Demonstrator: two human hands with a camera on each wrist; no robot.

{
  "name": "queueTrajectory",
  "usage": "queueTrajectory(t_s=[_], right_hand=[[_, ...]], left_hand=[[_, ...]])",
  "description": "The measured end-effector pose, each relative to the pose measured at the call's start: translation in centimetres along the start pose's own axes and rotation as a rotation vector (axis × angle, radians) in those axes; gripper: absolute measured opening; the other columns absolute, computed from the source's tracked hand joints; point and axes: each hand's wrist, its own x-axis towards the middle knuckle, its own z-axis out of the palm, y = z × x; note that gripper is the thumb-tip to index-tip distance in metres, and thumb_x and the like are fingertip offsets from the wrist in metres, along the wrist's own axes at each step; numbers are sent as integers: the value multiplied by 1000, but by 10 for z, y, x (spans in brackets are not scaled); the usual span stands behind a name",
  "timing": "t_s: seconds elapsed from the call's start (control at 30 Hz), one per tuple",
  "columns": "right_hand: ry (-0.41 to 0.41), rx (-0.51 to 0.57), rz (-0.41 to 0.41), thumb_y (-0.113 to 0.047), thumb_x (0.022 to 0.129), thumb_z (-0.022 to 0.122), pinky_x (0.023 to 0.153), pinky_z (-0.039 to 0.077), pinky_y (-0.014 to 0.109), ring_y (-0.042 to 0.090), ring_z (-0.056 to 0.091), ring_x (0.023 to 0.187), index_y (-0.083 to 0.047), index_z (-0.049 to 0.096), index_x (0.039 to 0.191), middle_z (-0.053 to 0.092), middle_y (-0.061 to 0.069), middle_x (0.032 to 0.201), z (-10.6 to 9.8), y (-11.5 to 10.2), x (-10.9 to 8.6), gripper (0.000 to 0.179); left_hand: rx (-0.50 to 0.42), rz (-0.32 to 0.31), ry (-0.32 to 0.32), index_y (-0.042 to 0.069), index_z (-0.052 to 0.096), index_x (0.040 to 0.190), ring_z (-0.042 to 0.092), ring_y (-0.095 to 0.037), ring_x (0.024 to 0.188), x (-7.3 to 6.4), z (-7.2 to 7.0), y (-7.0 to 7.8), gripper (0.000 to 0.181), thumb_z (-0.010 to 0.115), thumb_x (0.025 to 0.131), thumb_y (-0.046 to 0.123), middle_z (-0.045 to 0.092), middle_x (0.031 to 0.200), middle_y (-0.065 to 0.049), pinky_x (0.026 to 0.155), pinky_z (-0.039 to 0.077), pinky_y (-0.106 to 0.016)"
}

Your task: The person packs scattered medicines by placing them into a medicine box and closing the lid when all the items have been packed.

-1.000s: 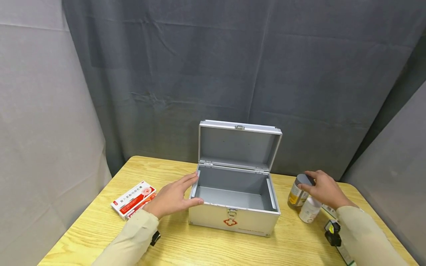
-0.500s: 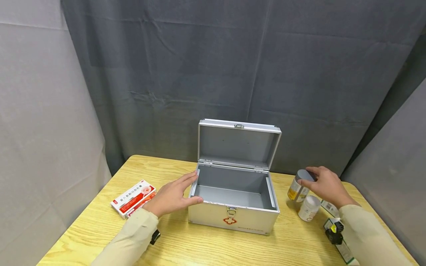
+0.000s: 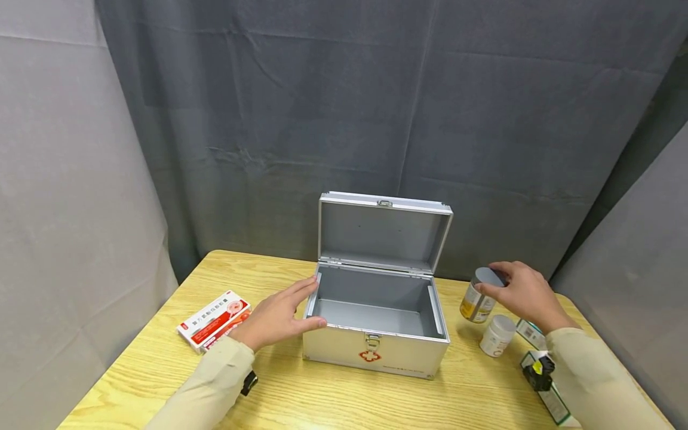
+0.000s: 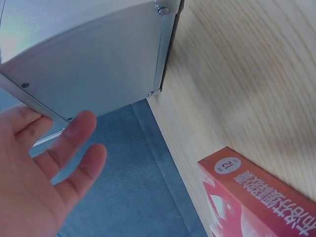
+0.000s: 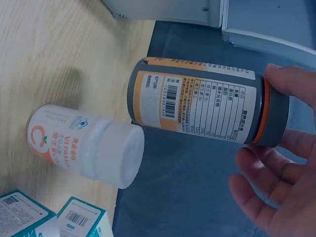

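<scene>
My right hand (image 3: pixel 527 297) pinches the grey lid of a dark supplement jar (image 5: pixel 197 101) with an orange and white label. The jar hangs slightly tilted over the right part of the table. Just in front of it stands a white vitamin bottle (image 3: pixel 497 336). At the left rim of a silver first-aid box (image 3: pixel 376 352), my left hand (image 3: pixel 282 316) rests with fingers spread, fingertips at the rim. The box's lid (image 3: pixel 384 236) is raised, and its grey inside shows no contents. In the left wrist view the left fingers (image 4: pixel 74 138) lie beside the box's side wall.
Red and white medicine boxes (image 3: pixel 212 319) lie left of my left hand. Green and white cartons (image 3: pixel 553 403) lie at the right, partly under my right sleeve. The wooden table (image 3: pixel 258 272) ends at a grey curtain (image 3: pixel 269 119) behind.
My right hand has lifted the jar off the table and drawn it slightly left, away from the white bottle. My left hand stays at the box rim.
</scene>
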Motion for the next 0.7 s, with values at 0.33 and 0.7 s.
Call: queueTrajectory(t_s=[0.33,0.7], right_hand=[[11,26,-40,-47,86,73,65,50,35,27,59,86,4,60,130,64,20,105,-7,-20,0,69],[78,-17,-163,-39,83,78,63,40,29,20,51,78,-1,63,126,62,12,95,-21,-54,-4,59]], left_hand=[[-4,4,-6,24,38,154,40,-21,147,1,0,0,86,63,84,67,33,163,9,111,43,-50],[-16,13,-3,23,38,154,39,-21,147,-1,0,0,87,63,84,68,32,163,9,113,42,-51]])
